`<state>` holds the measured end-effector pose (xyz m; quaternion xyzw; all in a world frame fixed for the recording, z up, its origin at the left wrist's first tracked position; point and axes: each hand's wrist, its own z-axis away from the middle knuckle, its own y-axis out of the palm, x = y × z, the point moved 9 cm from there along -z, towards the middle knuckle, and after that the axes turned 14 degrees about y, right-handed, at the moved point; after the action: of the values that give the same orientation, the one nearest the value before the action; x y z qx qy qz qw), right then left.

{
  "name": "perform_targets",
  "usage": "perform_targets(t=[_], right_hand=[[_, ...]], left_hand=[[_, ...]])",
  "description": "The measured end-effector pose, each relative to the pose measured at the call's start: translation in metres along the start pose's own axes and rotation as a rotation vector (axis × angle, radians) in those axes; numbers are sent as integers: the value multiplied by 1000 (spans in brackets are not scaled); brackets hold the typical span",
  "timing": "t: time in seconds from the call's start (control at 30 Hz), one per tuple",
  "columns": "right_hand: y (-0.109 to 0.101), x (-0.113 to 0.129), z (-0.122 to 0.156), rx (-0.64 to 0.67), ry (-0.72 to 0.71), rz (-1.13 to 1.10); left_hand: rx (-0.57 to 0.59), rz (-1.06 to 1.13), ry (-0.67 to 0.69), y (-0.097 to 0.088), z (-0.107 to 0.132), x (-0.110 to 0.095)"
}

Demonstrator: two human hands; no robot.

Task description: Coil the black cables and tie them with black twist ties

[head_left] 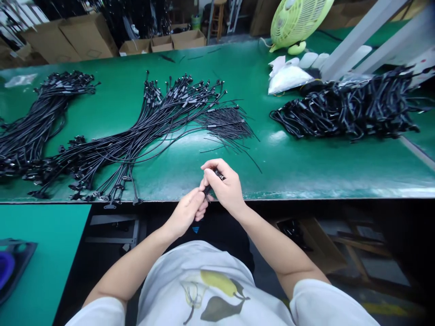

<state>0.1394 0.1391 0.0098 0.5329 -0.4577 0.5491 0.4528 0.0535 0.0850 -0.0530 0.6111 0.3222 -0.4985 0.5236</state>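
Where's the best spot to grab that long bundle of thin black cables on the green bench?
Take the black cable bundle at its narrow middle, coming from above: the cables gather tightly there, while both ends fan out loosely across the green workbench.

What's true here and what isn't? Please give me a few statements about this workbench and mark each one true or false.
1. The left hand and right hand hold a small black connector together. True.
2. Bundles of black cables lie on a green bench top. True.
3. The desk fan is blue. False: it is pale yellow-green.
4. The person wears a dark shirt. False: it is a white T-shirt with a pear print.
5. Cardboard boxes stand beyond the bench. True.
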Motion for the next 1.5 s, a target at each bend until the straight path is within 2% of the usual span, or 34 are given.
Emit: perform_targets(t=[0.07, 0.13, 0.2, 0.3, 0.43, 0.53, 0.63, 0.73, 0.87, 0.93, 1.0, 1.17, 1.27, 1.33, 1.4, 1.5], right_hand=[[-2, 9, 4, -20, -82, 177], [-1, 18, 8, -1, -186, 315], [1, 25, 11, 51, -283, 380], [0, 31, 15, 85, -402, 449], [-8, 31, 19, -31, -533, 596], [-6, 35, 28, -115, -720, 736], [-2, 37, 31, -100, -814, 779], [-2, 37, 24, -70, -732, 750], [-8, 30, 9, -147, -523, 645], [-11, 26, 5, -178, -471, 573], [-11, 24, 3, -189, -477, 524], [-12, 27, 12, -201, -594, 495], [-14, 23, 10, -192, -557, 457], [-14, 17, 2, -155, -463, 431], [-11, 6, -8, -44, -302, 377], [-7, -14, -15, 157, 12, 184]], left_hand=[[61, -111, 65, 0, -3, -7], [59, -194, 108, -4, -6, -10], [4, -129, 87, -8, -8, -8], [-93, 79, 7, -11, -9, 0], [-107, 189, -63, -6, -11, 2], [-129, 253, -95, -5, -12, 4], [-139, 241, -120, -7, -12, 7], [-128, 183, -130, -8, -12, 8], [-150, 151, -64, -6, -12, 2], [-139, 156, -43, -3, -12, 1], [-81, 170, -57, 3, -10, 1], [94, 273, -175, 16, 2, 10], [89, 333, -235, 17, 9, 19], [21, 287, -202, 9, 7, 22], [-55, 168, -124, -3, 0, 17], [-44, -19, -44, -9, -11, 5]])
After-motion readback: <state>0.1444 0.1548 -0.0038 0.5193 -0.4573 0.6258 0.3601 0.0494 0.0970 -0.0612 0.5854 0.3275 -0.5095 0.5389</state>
